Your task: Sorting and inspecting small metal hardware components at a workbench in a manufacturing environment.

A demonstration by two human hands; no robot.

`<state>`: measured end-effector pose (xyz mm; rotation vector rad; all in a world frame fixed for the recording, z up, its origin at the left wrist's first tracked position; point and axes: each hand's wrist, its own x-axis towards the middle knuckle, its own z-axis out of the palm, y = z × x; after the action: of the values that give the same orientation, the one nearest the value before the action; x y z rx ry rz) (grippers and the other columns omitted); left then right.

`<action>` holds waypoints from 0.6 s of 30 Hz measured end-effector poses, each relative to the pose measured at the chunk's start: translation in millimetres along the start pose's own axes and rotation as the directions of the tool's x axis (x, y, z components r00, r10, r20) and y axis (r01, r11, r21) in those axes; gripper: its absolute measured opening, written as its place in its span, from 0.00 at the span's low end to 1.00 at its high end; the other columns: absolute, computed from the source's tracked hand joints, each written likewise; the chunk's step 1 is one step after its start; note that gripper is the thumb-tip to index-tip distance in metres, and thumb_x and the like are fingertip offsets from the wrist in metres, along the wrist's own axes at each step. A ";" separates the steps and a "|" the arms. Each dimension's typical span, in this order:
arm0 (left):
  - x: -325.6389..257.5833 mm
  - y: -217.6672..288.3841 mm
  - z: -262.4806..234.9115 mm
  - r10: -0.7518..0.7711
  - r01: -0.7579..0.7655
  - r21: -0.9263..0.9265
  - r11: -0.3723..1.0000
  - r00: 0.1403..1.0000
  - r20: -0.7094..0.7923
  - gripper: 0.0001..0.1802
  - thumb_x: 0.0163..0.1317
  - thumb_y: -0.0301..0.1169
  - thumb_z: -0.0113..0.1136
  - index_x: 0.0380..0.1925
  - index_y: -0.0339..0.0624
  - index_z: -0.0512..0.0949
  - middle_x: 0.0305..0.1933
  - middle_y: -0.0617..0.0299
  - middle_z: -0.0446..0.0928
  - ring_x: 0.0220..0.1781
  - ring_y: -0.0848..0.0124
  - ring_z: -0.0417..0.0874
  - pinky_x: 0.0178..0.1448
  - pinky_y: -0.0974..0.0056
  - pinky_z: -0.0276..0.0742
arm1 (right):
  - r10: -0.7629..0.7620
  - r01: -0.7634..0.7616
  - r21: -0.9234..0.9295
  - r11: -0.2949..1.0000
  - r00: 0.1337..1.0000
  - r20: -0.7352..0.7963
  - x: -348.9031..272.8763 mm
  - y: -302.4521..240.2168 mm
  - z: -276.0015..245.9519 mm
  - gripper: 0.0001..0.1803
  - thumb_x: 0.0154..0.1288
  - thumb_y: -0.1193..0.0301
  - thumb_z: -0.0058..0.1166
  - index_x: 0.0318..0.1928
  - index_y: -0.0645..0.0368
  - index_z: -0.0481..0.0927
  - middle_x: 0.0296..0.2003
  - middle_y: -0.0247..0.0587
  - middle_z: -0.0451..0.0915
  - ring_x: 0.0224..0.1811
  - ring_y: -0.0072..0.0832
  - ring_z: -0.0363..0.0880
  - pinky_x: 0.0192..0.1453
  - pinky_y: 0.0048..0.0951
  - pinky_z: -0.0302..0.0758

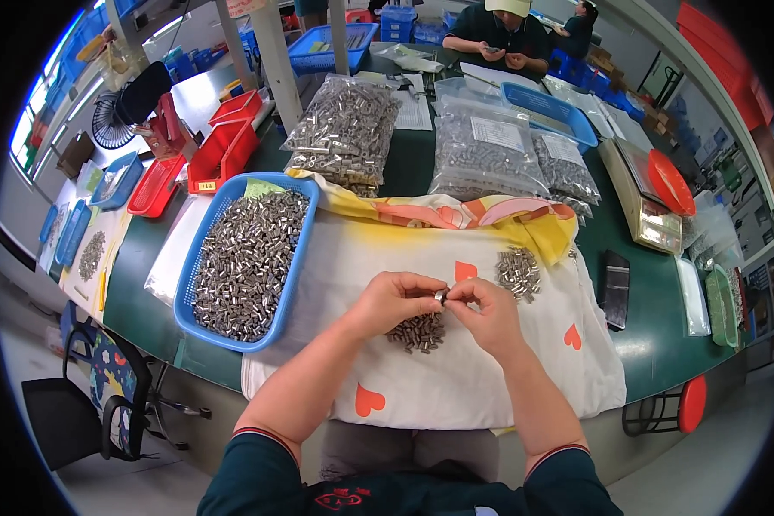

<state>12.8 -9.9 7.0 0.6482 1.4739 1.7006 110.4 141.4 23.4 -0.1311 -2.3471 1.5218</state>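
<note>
My left hand point(394, 303) and my right hand point(490, 318) meet over the middle of a white cloth point(318, 378) with red hearts. Between their fingertips is a small shiny metal sleeve point(440, 296), pinched from both sides. Just below the hands lies a heap of small metal sleeves point(418, 334), partly covered by them. A second, looser heap of sleeves point(519, 273) rests on the cloth beyond my right hand. To the left stands a blue basket point(183, 297) filled with many such metal pieces.
Clear bags of metal parts point(344, 129) and another large bag point(486, 146) stand behind the cloth's bunched edge. Red bins point(224, 150) are at the far left. A dark phone-like slab point(615, 288) and a scale point(641, 198) lie to the right. A co-worker point(503, 39) sits opposite.
</note>
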 end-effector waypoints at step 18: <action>7.0 6.4 -5.8 -0.015 0.015 0.012 1.000 1.000 -0.020 0.14 0.50 0.19 0.58 0.40 0.33 0.75 0.35 0.63 0.77 0.37 0.79 0.77 0.43 0.75 0.74 | 0.002 -0.204 -0.444 0.873 0.910 -0.415 28.3 54.2 -61.4 0.05 0.49 0.73 0.55 0.29 0.59 0.77 0.26 0.40 0.75 0.31 0.33 0.74 0.35 0.30 0.71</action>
<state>2.8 -7.8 11.3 0.6268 1.5008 1.6923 98.4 225.0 3.8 -0.6412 -2.3369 0.8079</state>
